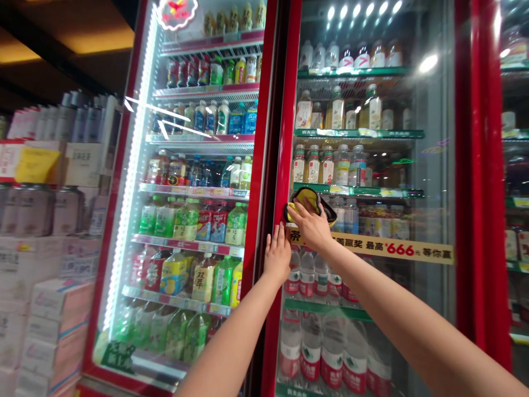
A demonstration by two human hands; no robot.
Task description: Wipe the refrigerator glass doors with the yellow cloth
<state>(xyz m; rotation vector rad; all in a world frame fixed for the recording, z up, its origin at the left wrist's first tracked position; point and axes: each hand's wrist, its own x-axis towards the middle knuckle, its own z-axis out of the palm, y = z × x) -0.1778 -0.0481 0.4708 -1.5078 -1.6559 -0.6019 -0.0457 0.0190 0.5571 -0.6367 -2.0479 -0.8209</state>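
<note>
A yellow cloth with a dark edge (308, 194) lies folded against the glass door (438, 165) of the right-hand drinks fridge. My right hand (314, 226) presses it to the glass near the door's left side, fingers over the cloth. Just below and to the left, my left hand (278, 256) rests on the red door frame (288, 116), fingers stretched upward and holding nothing. Under my right hand a gold promotional strip (440, 254) crosses the glass, partly covered by my hand and forearm.
Behind the glass, bottles (333, 353) stand on several shelves. A lit fridge (142, 187) full of drinks is on the left, its door closed. Stacked boxes (53, 325) stand at far left. Another red-framed fridge (490, 182) borders the right side.
</note>
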